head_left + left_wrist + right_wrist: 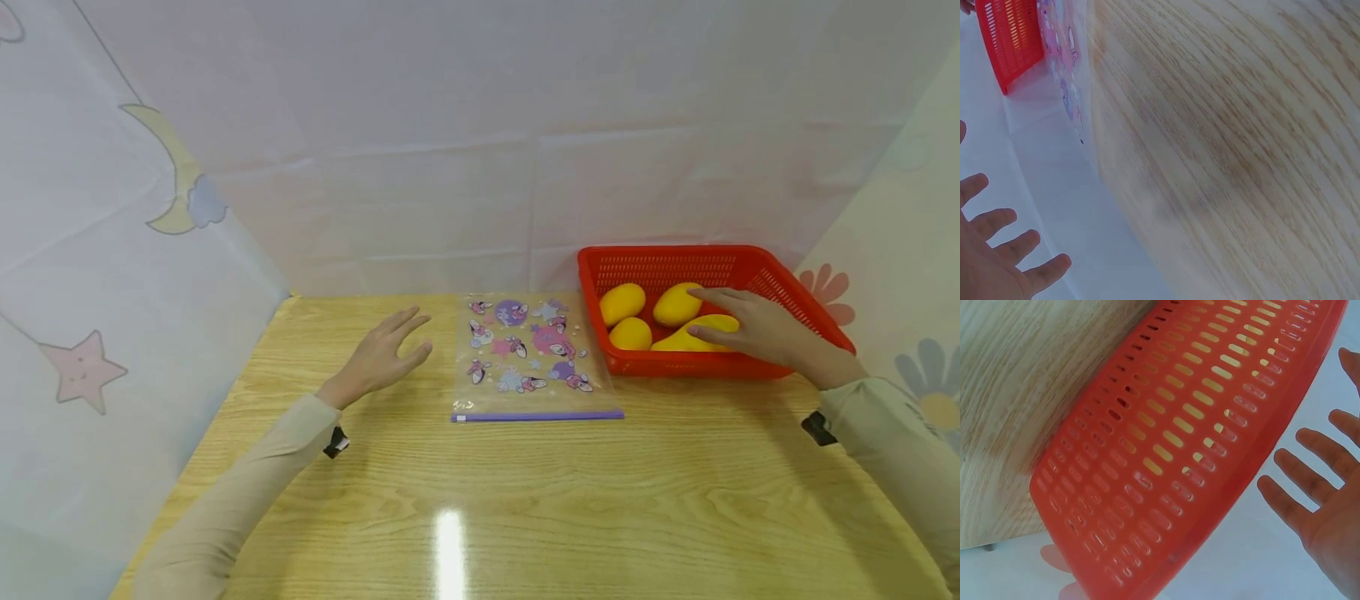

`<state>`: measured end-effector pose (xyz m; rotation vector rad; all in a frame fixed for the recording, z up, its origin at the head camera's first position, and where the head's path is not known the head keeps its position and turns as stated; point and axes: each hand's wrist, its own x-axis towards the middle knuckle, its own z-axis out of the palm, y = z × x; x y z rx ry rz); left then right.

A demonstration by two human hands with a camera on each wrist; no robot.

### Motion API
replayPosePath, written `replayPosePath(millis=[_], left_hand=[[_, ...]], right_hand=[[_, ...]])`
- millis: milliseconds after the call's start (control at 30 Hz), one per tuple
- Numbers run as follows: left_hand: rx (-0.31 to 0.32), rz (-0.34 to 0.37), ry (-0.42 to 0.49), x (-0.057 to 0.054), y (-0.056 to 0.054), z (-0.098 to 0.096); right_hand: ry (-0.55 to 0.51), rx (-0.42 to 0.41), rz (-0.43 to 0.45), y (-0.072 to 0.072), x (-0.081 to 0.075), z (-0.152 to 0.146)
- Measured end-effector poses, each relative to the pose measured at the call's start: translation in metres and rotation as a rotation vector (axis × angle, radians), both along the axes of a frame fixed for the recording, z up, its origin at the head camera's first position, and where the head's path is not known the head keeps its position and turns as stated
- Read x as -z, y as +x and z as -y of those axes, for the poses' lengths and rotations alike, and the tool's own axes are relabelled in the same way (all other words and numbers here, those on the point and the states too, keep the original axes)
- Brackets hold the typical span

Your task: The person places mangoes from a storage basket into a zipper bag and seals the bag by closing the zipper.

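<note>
A red plastic basket stands at the back right of the table, with several yellow fruits that look like mangoes inside. Over its right part hovers my right hand, fingers spread; the right wrist view shows the hand above the rim, gripping nothing. A clear zip bag with cartoon prints and a purple slider strip lies flat left of the basket. My left hand is held in the air left of the bag, its fingers apart and nothing in it.
The wooden table meets a pale cloth backdrop at the back. Printed cloth walls stand on the left and right sides. A dark wrist device sits by the right sleeve, another by the left.
</note>
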<state>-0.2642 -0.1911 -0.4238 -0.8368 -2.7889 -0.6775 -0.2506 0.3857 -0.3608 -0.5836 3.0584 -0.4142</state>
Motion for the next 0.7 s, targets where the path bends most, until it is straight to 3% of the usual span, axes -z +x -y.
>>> replayPosePath(millis=[300,700], left_hand=[[0.018,-0.011,0.007,0.003,0.001,-0.001],[0.02,0.005,0.02,-0.001,0.003,-0.003]], right_hand=[[0.013,-0.002,0.004,-0.002,0.001,0.005],[0.02,-0.005,0.012,-0.005,-0.004,0.011]])
